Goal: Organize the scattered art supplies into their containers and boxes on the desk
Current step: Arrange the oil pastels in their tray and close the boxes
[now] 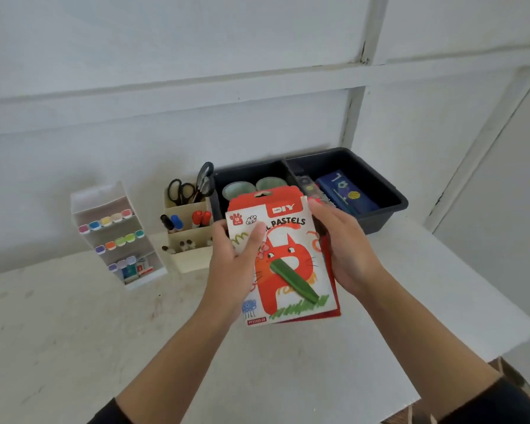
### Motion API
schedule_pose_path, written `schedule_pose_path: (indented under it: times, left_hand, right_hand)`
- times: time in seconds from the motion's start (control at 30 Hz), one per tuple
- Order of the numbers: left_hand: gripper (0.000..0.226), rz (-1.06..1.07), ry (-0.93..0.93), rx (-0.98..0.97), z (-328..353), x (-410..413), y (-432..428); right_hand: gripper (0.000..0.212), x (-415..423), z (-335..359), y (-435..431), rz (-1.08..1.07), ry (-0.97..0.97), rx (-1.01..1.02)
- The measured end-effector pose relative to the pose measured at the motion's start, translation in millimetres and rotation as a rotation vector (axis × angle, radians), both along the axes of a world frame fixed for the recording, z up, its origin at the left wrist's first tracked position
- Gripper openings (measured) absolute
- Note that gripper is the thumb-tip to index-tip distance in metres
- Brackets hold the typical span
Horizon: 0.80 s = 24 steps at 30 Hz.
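The step in hand is putting away the pastel box (283, 261). It is held up in the air over the middle of the desk (104, 332), just in front of the black bin (380, 220). It touches no part of the desk. Something red peeks out under it; I cannot tell what that is.

The left hand (233, 264) grips the left edge of the box, with the thumb flat on the front. The right hand (346, 249) holds the right edge, with its fingers wrapped along the side.

I think the box goes in the bin next. The bin sits at the back right corner of the desk and has two parts. The left part holds two green cups (238, 189). The right part holds a blue box (346, 191). The pastel box looks wide, so it may need to tip or lie flat where there is room.

The wall (166, 56) is white with white beams. The desk is white too, with some grey marks. A clear rack (117, 237) of colour pens stands near the back left. A cream holder (190, 252) stands between the rack and the bin. It has scissors (181, 191) in the back, markers in the middle and brushes in front.
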<state>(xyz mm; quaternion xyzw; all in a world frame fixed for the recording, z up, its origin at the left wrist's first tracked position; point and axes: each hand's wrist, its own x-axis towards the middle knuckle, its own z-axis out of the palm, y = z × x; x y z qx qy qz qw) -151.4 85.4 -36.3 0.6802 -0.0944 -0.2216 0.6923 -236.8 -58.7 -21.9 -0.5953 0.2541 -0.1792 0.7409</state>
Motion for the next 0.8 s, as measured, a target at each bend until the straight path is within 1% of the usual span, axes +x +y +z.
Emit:
schedule_pose_path:
  times: [0.07, 0.17, 0.27, 0.33, 0.4, 0.47, 0.6, 0.7, 0.73, 0.8]
  left_hand:
    - [0.043, 0.016, -0.037, 0.012, 6, 2, -32]
    - [0.042, 0.017, -0.072, -0.003, 13, 5, -84]
    - [0.039, -0.026, -0.060, -0.013, 18, 11, -136]
    - [0.036, -0.070, -0.137, 0.071, 18, 21, -166]
    - [0.030, -0.139, -0.301, 0.175, 16, 32, -192]
    - [0.027, -0.203, -0.454, 0.287, 15, 42, -208]
    - [0.036, -0.272, -0.570, 0.497, -4, 62, -217]
    - [0.039, -0.358, -0.718, 0.699, -26, 78, -214]
    - [0.041, -0.351, -0.737, 0.735, -30, 80, -212]
    - [0.048, -0.296, -0.735, 0.720, -39, 82, -205]
  right_hand:
    - [0.033, 0, 9, -28, 0.066, 0.024, -0.097]
    - [0.046, 3, 17, -74, 0.149, 0.102, -0.229]
    - [0.040, 9, 24, -129, 0.121, 0.094, -0.312]
    - [0.032, 18, 26, -167, 0.090, 0.103, -0.317]
    - [0.023, 32, 24, -201, 0.078, 0.114, -0.304]
    - [0.020, 49, 18, -227, 0.069, 0.138, -0.317]
    - [0.020, 86, -10, -265, 0.075, 0.254, -0.368]
    - [0.023, 110, -33, -278, 0.118, 0.332, -0.359]
    - [0.022, 116, -41, -279, 0.152, 0.350, -0.321]
    - [0.023, 127, -58, -274, 0.211, 0.386, -0.265]
